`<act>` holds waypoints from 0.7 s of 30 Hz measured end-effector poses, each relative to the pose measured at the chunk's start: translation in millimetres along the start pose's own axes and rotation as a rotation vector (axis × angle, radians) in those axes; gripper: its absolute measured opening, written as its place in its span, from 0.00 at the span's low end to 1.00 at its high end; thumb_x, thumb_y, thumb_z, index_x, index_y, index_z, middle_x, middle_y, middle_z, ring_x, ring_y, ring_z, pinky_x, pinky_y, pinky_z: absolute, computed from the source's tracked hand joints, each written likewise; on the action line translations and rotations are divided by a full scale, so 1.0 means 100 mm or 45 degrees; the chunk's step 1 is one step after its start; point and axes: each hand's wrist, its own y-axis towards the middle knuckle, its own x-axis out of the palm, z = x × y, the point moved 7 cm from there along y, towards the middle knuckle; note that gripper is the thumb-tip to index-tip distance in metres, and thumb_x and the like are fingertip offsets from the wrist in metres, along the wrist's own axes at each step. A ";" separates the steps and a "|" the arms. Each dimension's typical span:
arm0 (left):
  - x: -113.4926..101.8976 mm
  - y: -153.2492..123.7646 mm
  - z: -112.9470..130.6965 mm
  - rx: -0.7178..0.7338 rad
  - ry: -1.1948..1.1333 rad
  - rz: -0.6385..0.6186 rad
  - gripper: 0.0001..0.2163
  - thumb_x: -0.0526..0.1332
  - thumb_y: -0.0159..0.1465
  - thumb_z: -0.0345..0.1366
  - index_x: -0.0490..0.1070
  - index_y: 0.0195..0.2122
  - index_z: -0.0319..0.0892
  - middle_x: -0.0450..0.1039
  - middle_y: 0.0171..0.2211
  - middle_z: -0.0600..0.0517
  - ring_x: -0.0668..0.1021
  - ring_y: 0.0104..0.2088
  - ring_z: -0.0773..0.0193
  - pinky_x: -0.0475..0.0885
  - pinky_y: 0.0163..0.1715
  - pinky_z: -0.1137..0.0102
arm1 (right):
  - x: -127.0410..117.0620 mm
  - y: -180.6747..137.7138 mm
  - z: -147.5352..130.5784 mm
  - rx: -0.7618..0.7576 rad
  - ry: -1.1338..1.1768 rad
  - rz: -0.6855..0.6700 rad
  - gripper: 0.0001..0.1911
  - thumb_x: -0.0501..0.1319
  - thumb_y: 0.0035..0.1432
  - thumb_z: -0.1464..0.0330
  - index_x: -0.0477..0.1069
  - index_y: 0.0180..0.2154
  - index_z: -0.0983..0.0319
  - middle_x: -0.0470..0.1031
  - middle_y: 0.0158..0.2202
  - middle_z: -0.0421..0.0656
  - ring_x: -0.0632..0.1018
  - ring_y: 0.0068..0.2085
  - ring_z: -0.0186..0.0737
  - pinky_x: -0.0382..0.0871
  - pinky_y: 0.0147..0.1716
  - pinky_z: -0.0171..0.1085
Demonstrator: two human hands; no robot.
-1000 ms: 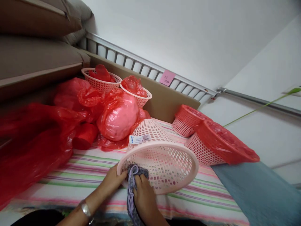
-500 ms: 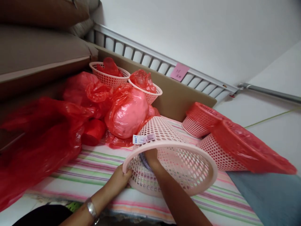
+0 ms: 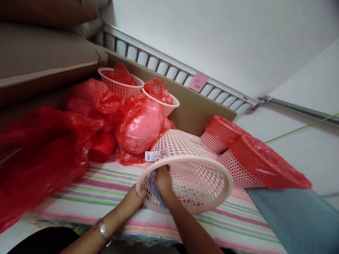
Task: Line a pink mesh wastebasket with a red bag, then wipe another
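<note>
A pale pink plastic wastebasket point(image 3: 185, 146) with a holed wall lies on its side, its mouth turned toward me. My left hand point(image 3: 135, 196) is closed on the left part of its rim, thumb showing inside. My right hand point(image 3: 162, 179) reaches into the basket with a bluish-grey cloth point(image 3: 155, 192) in its grip, against the inner left wall. Part of the right fingers is hidden by the hand itself. A white and blue label point(image 3: 156, 155) sticks to the basket's outside near the rim.
A striped sheet point(image 3: 106, 183) covers the bed. Red plastic bags point(image 3: 140, 128) lie at the left and middle. Two baskets point(image 3: 122, 86) holding red plastic stand at the back. Red-lined baskets point(image 3: 238, 169) stand right, near a blue-grey surface point(image 3: 293, 215). A rail point(image 3: 164, 65) runs behind.
My right hand has drawn back toward the basket's mouth with the cloth, which shows more now. The left hand keeps its hold on the rim. The view has shifted slightly.
</note>
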 end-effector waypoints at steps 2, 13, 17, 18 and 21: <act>0.00 0.01 -0.01 0.011 -0.014 0.006 0.24 0.54 0.58 0.37 0.59 0.57 0.39 0.76 0.35 0.47 0.77 0.23 0.62 0.73 0.19 0.69 | 0.03 -0.36 -0.04 -0.001 -0.032 -0.020 0.20 0.44 0.58 0.76 0.65 0.49 0.66 0.70 0.44 0.53 0.73 0.43 0.47 0.66 0.39 0.41; 0.15 -0.05 -0.21 0.034 -0.113 -0.062 0.27 0.54 0.60 0.46 0.54 0.59 0.42 0.77 0.36 0.48 0.79 0.22 0.62 0.73 0.16 0.72 | 0.00 -0.95 0.03 -0.103 -0.037 -0.049 0.18 0.51 0.52 0.74 0.67 0.46 0.61 0.70 0.43 0.48 0.72 0.44 0.45 0.65 0.41 0.39; 0.15 -0.05 -0.24 -0.023 -0.055 -0.036 0.25 0.52 0.60 0.46 0.57 0.57 0.39 0.76 0.36 0.45 0.77 0.16 0.67 0.70 0.13 0.74 | 0.01 -0.38 0.13 0.023 0.080 0.015 0.18 0.47 0.56 0.75 0.67 0.47 0.64 0.70 0.44 0.53 0.73 0.45 0.48 0.66 0.41 0.42; 0.14 -0.05 -0.24 -0.035 -0.052 -0.030 0.25 0.52 0.60 0.45 0.58 0.56 0.37 0.75 0.37 0.44 0.76 0.15 0.68 0.69 0.13 0.75 | 0.01 -0.21 0.15 0.039 0.130 0.039 0.18 0.47 0.57 0.75 0.67 0.47 0.65 0.70 0.45 0.54 0.73 0.46 0.48 0.66 0.42 0.43; 0.13 -0.05 -0.24 -0.058 -0.051 -0.027 0.24 0.52 0.60 0.45 0.59 0.54 0.35 0.74 0.38 0.42 0.76 0.14 0.69 0.67 0.12 0.76 | 0.03 0.25 0.19 0.039 0.253 0.091 0.18 0.45 0.60 0.72 0.66 0.48 0.64 0.70 0.48 0.53 0.70 0.50 0.48 0.63 0.48 0.44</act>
